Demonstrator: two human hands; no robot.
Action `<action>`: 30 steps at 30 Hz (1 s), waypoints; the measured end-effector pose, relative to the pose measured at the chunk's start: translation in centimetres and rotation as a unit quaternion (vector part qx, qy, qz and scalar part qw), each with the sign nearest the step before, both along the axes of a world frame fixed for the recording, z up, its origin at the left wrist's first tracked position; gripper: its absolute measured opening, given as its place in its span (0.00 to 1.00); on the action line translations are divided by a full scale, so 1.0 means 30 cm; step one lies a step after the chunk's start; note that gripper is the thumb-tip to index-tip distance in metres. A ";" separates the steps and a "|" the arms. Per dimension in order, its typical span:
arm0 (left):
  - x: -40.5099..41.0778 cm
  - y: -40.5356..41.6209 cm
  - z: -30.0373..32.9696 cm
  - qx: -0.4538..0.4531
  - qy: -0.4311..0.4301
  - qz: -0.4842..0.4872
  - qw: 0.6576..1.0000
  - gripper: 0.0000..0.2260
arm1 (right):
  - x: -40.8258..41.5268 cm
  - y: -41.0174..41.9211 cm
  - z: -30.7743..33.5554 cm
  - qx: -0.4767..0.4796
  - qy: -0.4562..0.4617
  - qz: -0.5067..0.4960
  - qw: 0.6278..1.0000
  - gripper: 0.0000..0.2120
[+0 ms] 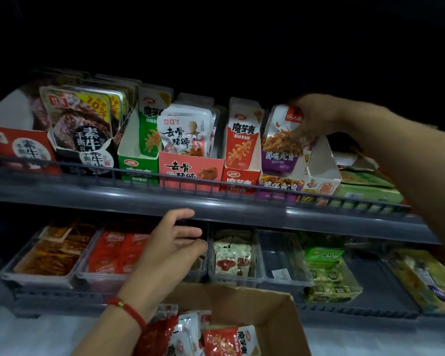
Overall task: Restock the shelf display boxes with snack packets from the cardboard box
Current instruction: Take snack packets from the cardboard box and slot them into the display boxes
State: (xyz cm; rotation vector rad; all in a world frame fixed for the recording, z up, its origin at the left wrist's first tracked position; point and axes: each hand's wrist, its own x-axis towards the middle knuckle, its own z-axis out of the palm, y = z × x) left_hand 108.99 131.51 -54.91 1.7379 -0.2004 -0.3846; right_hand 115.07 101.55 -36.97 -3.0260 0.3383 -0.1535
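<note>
My right hand grips the top of a purple-and-white snack packet standing in the purple display box on the upper shelf. Beside it to the left stand a red display box with a red packet, a pink box, a green box and dark packets further left. My left hand hangs with loosely spread fingers just under the upper shelf's front edge, holding nothing. The cardboard box sits at the bottom centre with several red and white snack packets inside.
A grey shelf rail runs across the front of the upper shelf. Right of the purple box stands a tilted white carton and flat green boxes. The lower shelf holds clear bins of orange, red, white and green snacks.
</note>
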 end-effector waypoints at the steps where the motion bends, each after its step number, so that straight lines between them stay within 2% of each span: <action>1: -0.002 -0.008 -0.004 0.004 0.000 -0.001 1.000 0.23 | 0.012 0.003 -0.026 -0.009 0.009 -0.003 1.000 0.33; 4: -0.018 -0.037 -0.021 0.025 0.002 -0.023 0.999 0.24 | 0.043 0.004 -0.094 -0.042 0.011 -0.007 0.999 0.34; 8: -0.051 -0.068 -0.039 0.051 0.015 -0.063 0.997 0.25 | 0.070 -0.011 -0.136 -0.106 -0.031 -0.006 0.994 0.34; 16: -0.063 -0.074 -0.043 0.068 0.019 -0.073 0.995 0.25 | 0.057 -0.034 -0.177 -0.213 -0.133 -0.017 0.968 0.29; 23: -0.063 -0.058 -0.054 0.088 0.004 -0.066 0.994 0.24 | 0.017 -0.037 -0.181 -0.214 -0.149 -0.026 0.965 0.33; 27: -0.057 -0.044 -0.065 0.128 -0.023 -0.077 0.988 0.23 | -0.061 -0.019 -0.161 -0.203 -0.194 0.004 0.960 0.26; 30: -0.065 -0.029 -0.087 0.206 -0.059 -0.113 0.970 0.18 | -0.173 0.048 -0.183 -0.151 -0.262 0.071 0.951 0.18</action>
